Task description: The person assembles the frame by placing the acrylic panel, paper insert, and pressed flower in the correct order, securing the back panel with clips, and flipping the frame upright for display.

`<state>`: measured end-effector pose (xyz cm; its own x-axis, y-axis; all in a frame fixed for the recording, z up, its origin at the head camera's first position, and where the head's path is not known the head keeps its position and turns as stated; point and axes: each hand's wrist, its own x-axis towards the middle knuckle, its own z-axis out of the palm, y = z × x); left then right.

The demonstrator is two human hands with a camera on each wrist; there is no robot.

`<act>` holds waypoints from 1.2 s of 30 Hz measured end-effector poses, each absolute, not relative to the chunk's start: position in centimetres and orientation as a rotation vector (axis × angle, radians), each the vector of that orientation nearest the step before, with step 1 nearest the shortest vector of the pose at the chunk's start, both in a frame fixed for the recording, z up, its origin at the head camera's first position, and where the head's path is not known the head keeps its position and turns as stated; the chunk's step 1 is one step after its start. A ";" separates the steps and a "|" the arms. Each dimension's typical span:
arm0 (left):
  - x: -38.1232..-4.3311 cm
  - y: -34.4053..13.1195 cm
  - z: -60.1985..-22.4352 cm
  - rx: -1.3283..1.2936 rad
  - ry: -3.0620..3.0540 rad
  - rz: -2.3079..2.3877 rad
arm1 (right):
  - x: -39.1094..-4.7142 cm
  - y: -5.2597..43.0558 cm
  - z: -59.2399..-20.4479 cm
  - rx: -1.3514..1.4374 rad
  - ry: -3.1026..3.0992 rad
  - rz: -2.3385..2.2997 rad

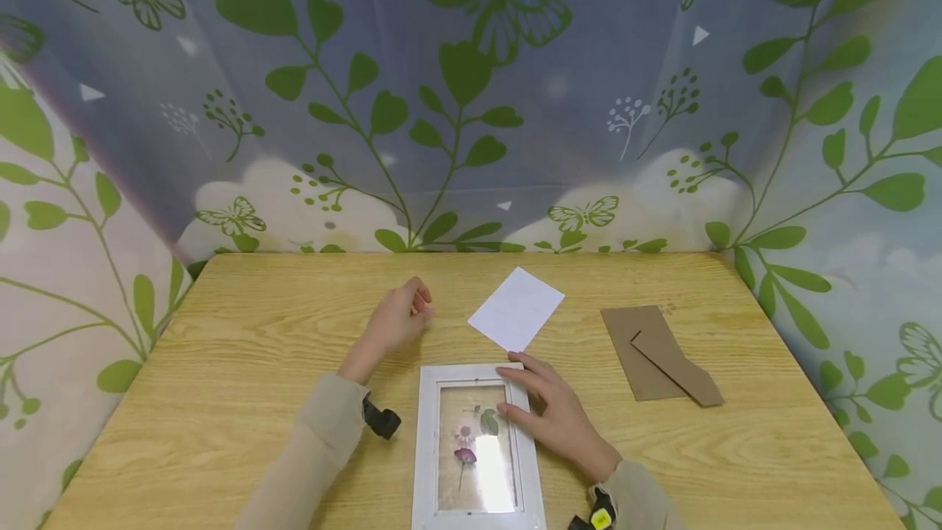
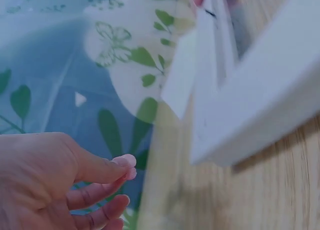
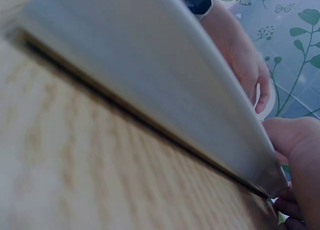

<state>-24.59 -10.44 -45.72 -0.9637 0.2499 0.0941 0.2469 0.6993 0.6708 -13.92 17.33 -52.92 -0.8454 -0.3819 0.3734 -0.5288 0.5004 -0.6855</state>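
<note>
A white picture frame lies on the table, with dried flowers and a green leaf sprig visible inside its opening. Light glares off the clear pane. My right hand holds the frame by its upper right corner; in the right wrist view its fingers curl at that corner. Left of the frame's top, my left hand hovers above the table. Its thumb and fingers are loosely bent with tips close together, and I see no clear object between them.
Beyond the frame lies a white sheet of paper, close to the right fingertips. A brown backing board with its stand leg lies on the right of the wooden table. Patterned cloth hangs behind and at both sides.
</note>
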 end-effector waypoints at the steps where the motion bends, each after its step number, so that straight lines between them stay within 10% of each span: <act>1: -24.4 -10.3 -45.4 0.427 2.892 1.148 | -13.9 17.3 -52.9 0.786 -2.569 1.265; 36: -11.9 -5.3 -43.4 0.852 2.416 1.180 | -14.1 17.3 -53.0 0.757 -2.585 1.235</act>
